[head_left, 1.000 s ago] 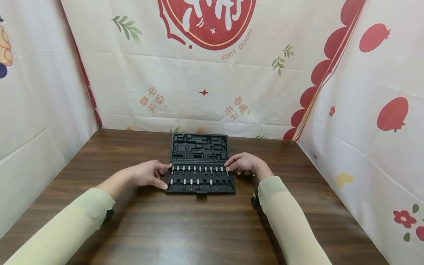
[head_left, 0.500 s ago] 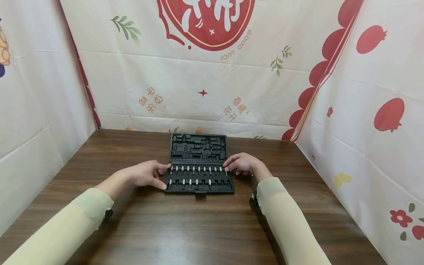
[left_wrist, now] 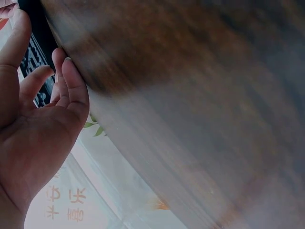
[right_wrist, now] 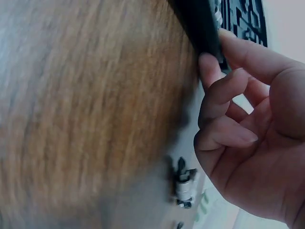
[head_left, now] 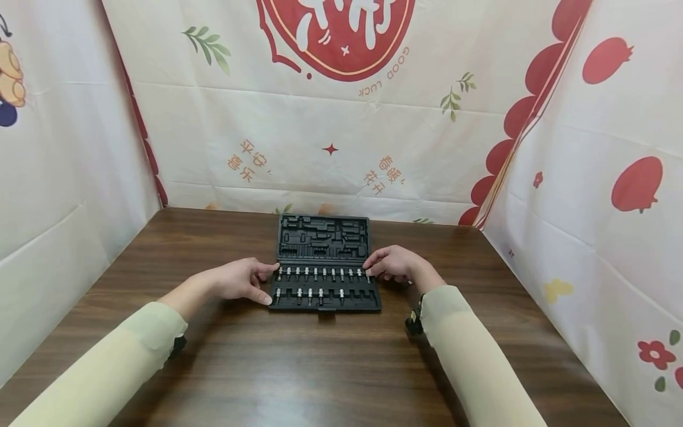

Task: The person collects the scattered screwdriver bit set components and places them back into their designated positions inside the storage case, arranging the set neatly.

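A black socket bit case (head_left: 324, 287) lies unfolded on the table, its moulded lid (head_left: 323, 238) laid back toward the cloth. Silver bit sockets (head_left: 315, 274) fill the rear row; the front row has several more with gaps between. My left hand (head_left: 235, 280) holds the case's left edge, thumb at the front corner and index finger near the hinge. At the right edge my right hand (head_left: 397, 264) pinches the rim near the last bit socket; the right wrist view shows the thumb (right_wrist: 252, 55) over the rim and a fingertip against its outer side.
A loose silver-and-black bit socket (right_wrist: 183, 186) lies on the table beside the right hand in the right wrist view. The brown wood table (head_left: 320, 373) is bounded by a printed cloth (head_left: 299, 124) behind and at both sides.
The head view shifts slightly. Both hands and the case keep their places relative to each other.
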`<state>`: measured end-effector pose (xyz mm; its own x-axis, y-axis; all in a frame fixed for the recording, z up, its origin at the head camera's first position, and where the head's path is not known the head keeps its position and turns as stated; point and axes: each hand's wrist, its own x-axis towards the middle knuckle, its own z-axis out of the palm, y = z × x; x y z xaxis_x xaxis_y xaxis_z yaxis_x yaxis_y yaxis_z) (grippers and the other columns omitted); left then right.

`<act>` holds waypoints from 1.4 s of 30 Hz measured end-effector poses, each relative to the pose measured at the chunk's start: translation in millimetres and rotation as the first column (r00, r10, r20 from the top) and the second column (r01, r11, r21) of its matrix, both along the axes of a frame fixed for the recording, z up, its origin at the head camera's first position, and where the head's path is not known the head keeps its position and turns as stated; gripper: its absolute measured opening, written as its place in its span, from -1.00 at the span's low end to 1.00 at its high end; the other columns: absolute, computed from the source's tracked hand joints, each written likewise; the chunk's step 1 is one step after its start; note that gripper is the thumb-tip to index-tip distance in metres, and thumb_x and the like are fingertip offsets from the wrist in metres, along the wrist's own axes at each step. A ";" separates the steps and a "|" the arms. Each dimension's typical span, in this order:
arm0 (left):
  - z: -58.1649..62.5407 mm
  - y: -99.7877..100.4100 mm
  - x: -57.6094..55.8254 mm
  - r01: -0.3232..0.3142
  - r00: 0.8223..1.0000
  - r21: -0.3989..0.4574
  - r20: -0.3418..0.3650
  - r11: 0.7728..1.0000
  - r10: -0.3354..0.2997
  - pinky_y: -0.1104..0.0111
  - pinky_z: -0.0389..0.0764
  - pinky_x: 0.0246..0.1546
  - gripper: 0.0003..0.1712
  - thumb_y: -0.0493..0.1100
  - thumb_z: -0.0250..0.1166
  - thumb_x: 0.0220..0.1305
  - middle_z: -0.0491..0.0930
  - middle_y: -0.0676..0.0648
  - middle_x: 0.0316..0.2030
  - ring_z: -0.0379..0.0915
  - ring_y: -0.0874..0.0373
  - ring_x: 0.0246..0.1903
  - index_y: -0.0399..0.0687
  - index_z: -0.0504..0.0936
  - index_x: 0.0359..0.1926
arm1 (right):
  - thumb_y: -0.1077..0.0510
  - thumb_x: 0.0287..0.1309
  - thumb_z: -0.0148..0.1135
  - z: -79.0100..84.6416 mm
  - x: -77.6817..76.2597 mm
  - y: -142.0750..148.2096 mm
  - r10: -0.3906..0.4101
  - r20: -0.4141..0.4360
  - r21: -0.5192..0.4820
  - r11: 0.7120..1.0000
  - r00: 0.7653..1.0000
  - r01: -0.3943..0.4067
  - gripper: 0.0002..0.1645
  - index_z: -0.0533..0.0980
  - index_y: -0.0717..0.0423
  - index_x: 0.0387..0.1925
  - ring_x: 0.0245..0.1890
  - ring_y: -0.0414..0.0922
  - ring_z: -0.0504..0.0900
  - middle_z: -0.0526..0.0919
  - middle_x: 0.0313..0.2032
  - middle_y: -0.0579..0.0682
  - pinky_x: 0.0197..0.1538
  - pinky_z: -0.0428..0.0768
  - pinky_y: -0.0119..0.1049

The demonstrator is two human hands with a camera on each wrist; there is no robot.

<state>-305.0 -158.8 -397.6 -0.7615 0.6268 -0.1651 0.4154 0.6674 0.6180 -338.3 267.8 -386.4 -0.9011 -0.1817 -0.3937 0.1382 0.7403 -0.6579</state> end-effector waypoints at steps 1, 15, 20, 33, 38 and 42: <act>-0.1 0.1 -0.1 -0.003 1.000 0.000 0.002 1.000 0.003 0.12 0.66 0.14 0.12 0.05 0.64 0.31 0.60 -0.36 0.26 0.64 0.07 0.02 -0.24 0.27 0.68 | 0.03 0.45 0.44 0.7 0.6 -0.3 0.008 -0.005 -0.002 1.000 1.000 -0.008 -0.77 0.77 -0.07 0.06 -0.59 -0.16 0.35 0.69 -0.28 -0.04 -0.53 0.27 -0.30; -2.1 -0.2 -2.0 -0.010 1.000 0.008 0.013 1.000 0.010 0.16 0.65 0.11 0.11 0.04 0.64 0.30 0.60 -0.37 0.27 0.64 0.11 -0.03 -0.23 0.28 0.68 | 0.01 0.46 0.43 3.0 10.1 13.1 0.049 -0.038 -0.059 0.997 0.998 -0.051 -0.70 0.77 -0.08 0.14 -0.46 -0.11 0.53 0.70 -0.33 -0.02 -0.43 0.37 -0.24; -3.1 0.0 -1.1 -0.024 0.999 0.012 0.025 1.000 0.024 0.16 0.65 0.11 0.11 0.04 0.65 0.29 0.59 -0.36 0.27 0.63 0.12 -0.03 -0.20 0.29 0.68 | -0.02 0.44 0.45 1.9 13.4 26.8 0.060 -0.097 -0.121 0.990 0.993 -0.072 -0.65 0.77 -0.07 0.18 -0.35 -0.07 0.61 0.75 -0.13 0.01 -0.33 0.55 -0.21; -2.1 0.5 0.4 -0.014 1.000 0.005 0.006 1.000 0.014 0.15 0.65 0.12 0.11 0.04 0.65 0.30 0.60 -0.34 0.25 0.63 0.12 -0.02 -0.22 0.28 0.68 | -0.09 0.45 0.46 6.2 27.4 64.2 0.025 -0.149 -0.174 0.983 0.988 -0.051 -0.47 0.69 0.08 0.30 -0.25 0.04 0.61 0.66 -0.06 0.25 -0.17 0.62 -0.12; -3.3 0.1 0.2 -0.016 1.000 0.005 0.005 1.000 0.015 0.17 0.66 0.10 0.11 0.02 0.65 0.30 0.59 -0.34 0.24 0.64 0.13 -0.03 -0.23 0.28 0.68 | -0.07 0.48 0.44 9.3 34.0 81.7 0.020 -0.166 -0.198 0.979 0.986 -0.054 -0.43 0.66 0.18 0.32 -0.25 0.03 0.62 0.66 -0.10 0.27 -0.12 0.68 -0.11; -3.6 -0.5 -0.5 -0.015 1.000 0.006 0.008 1.000 0.014 0.17 0.66 0.11 0.12 0.03 0.65 0.30 0.58 -0.36 0.26 0.65 0.13 -0.03 -0.21 0.27 0.69 | -0.05 0.51 0.41 12.0 38.5 98.0 0.017 -0.177 -0.202 0.978 0.984 -0.053 -0.44 0.63 0.22 0.32 -0.24 0.02 0.63 0.69 -0.15 0.22 -0.13 0.66 -0.14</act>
<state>-305.6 -159.3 -401.3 -0.7692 0.6168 -0.1673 0.4007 0.6694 0.6256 -299.8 365.8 -374.4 -0.9440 -0.2748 -0.1827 -0.0152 0.5892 -0.8078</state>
